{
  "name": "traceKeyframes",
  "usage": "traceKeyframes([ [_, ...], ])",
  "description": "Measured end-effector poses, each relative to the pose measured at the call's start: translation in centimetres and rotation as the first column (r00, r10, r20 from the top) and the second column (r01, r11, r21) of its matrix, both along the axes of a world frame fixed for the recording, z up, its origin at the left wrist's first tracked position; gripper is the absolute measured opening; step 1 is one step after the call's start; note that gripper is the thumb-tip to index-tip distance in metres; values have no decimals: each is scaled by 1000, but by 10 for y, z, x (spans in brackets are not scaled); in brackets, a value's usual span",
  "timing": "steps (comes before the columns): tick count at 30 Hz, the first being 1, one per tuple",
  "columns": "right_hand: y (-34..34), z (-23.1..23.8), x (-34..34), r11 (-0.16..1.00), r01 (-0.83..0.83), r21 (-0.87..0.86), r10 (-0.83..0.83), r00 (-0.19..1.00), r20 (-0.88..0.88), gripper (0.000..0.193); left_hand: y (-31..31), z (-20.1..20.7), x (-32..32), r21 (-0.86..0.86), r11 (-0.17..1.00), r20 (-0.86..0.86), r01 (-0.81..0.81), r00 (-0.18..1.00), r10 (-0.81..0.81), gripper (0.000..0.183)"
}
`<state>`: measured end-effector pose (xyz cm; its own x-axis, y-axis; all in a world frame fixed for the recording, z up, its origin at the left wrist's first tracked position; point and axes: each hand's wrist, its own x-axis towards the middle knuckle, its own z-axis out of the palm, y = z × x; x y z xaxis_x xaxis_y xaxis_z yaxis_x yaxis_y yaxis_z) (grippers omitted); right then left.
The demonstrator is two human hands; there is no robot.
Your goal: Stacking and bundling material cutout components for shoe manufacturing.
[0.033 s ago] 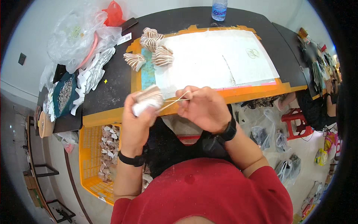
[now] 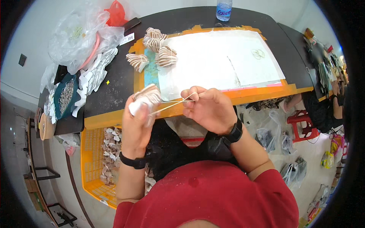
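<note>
My left hand [image 2: 135,127] is closed around a bundle of thin, flat white-and-brown layered pieces [image 2: 148,95], held just above the table's front edge. From that bundle a pale rubber band [image 2: 173,106] runs taut to my right hand [image 2: 210,111], its two strands crossing near my fingers. Thumb and fingertips of the right hand pinch the band's end. On the table beyond, several similar banded bundles [image 2: 166,56] lie on the left end of the white sheet [image 2: 213,57] and its blue strip. More loose rubber bands [image 2: 258,54] rest near the sheet's right side.
A yellow basket [image 2: 91,163] of similar pieces stands below at the left. On the table's left are a dark green tray [image 2: 65,95] of small items, white cut pieces [image 2: 95,76] and plastic bags [image 2: 74,38]. A water bottle [image 2: 224,10] stands at the back; a red stool [image 2: 304,123] is at right.
My left hand has shifted a little to the left with the bundle, and the rubber band between my hands is stretched longer. My right hand stays nearly in place.
</note>
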<state>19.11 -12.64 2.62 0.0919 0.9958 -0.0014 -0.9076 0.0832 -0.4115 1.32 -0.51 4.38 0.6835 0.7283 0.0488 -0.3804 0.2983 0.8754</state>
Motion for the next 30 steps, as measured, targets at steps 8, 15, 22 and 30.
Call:
traceKeyframes([
  [8,-1,-9,-43,807,-88,583,-570,-373,732,10,0,-34,27,-521,853,43,-28,997,59,33],
  [15,-26,-32,-23,892,37,450,-447,211,869,12,12,-29,21,-448,894,222,-7,968,119,35],
  [22,-26,-3,39,898,266,351,-314,-175,933,17,-22,-28,42,-561,684,536,467,834,-129,52],
  [30,-61,13,72,899,426,-107,-61,361,930,19,-28,-23,58,-640,696,479,326,877,30,46],
])
